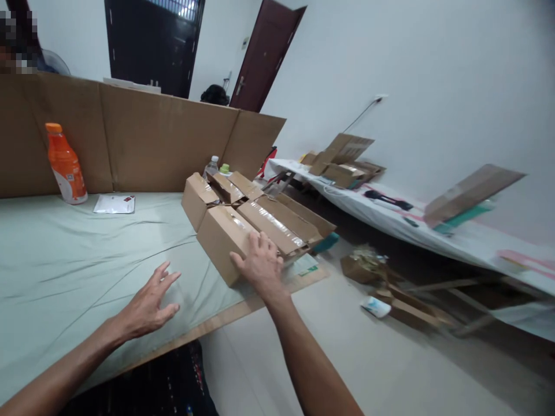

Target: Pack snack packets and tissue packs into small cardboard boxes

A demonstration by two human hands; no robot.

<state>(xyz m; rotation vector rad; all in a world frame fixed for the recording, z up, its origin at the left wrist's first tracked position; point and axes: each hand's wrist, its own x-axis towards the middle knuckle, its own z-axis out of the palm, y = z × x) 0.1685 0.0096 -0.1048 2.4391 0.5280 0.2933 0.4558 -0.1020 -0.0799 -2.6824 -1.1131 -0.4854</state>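
Several taped cardboard boxes lie in a cluster at the right end of a table covered in pale green cloth point(78, 254). My right hand point(260, 263) rests on the top near corner of the nearest box point(223, 240), fingers bent over its edge. My left hand point(150, 303) hovers open over the cloth to the left of that box, fingers spread, holding nothing. A longer box with shiny tape point(277, 225) lies just behind my right hand.
A cardboard screen point(143, 138) stands along the table's far side. An orange bottle point(65, 164) and a white packet point(115, 203) sit at the back left. Right of the table a second white-covered table point(390, 214) holds more cardboard; scraps litter the floor.
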